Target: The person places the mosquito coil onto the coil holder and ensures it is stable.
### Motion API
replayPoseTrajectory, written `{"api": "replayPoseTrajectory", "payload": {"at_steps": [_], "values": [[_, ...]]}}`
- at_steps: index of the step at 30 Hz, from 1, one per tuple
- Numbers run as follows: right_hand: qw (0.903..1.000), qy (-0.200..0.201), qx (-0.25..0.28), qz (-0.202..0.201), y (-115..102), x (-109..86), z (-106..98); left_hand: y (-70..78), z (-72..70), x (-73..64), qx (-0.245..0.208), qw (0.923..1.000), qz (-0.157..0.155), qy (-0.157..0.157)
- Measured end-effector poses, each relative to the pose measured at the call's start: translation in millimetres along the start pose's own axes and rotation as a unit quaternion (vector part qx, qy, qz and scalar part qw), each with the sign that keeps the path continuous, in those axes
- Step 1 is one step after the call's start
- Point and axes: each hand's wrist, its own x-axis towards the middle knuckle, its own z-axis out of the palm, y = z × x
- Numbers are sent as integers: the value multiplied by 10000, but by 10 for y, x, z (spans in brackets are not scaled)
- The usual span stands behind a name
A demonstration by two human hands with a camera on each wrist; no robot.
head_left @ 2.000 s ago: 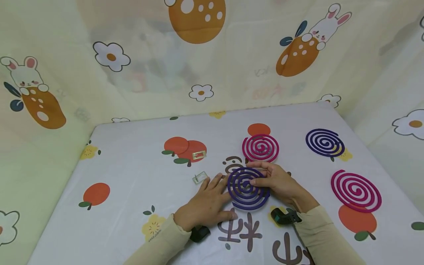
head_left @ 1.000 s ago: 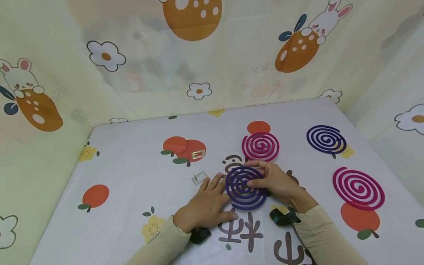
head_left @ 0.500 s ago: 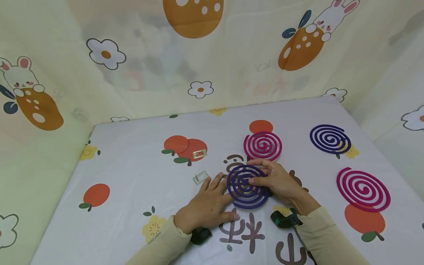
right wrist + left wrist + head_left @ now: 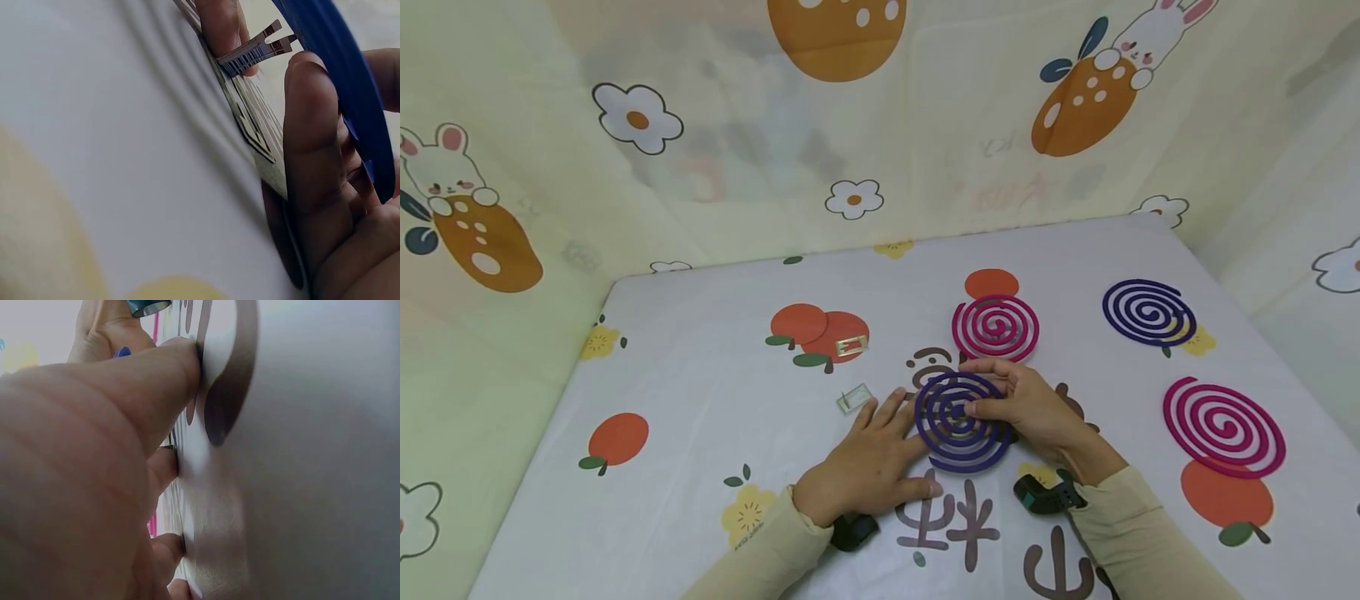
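In the head view my right hand (image 4: 1037, 412) pinches a purple mosquito coil (image 4: 958, 410) near its centre, thumb on top. My left hand (image 4: 868, 467) lies spread flat on the tablecloth, its fingertips reaching the coil's left edge. Close up in the right wrist view, a small metal coil stand (image 4: 247, 59) sits under the raised coil (image 4: 350, 81). Its forked prong stands up with the tip right at the coil's underside. A fingertip (image 4: 219, 25) of the left hand is against the stand's base. The left wrist view shows the left thumb (image 4: 169, 369) on the cloth.
Two more metal stands, one (image 4: 854, 398) near the left fingers and another (image 4: 852, 346) farther back, lie on the tablecloth (image 4: 700, 375). Pink coils lie behind the right hand (image 4: 997, 327) and at the right (image 4: 1227, 427). A second purple coil (image 4: 1152, 313) lies at the back right.
The head view has shifted slightly. Both hands and the purple coil keep nearly the same place and pose.
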Motion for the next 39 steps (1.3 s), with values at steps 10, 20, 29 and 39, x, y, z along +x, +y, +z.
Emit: {"api": "replayPoseTrajectory", "payload": {"at_steps": [10, 20, 29, 39], "values": [[9998, -150, -88, -24, 4, -2, -6, -11, 4, -1, -58, 10000, -25, -14], [9995, -254, -49, -180, 34, 7, -30, -1, -20, 4, -32, 10000, -12, 6], [9999, -55, -13, -130, 27, -10, -7, 0, -2, 0, -49, 10000, -38, 4], [10000, 18, -55, -73, 11, -10, 11, 0, -7, -9, -20, 10000, -29, -22]]}}
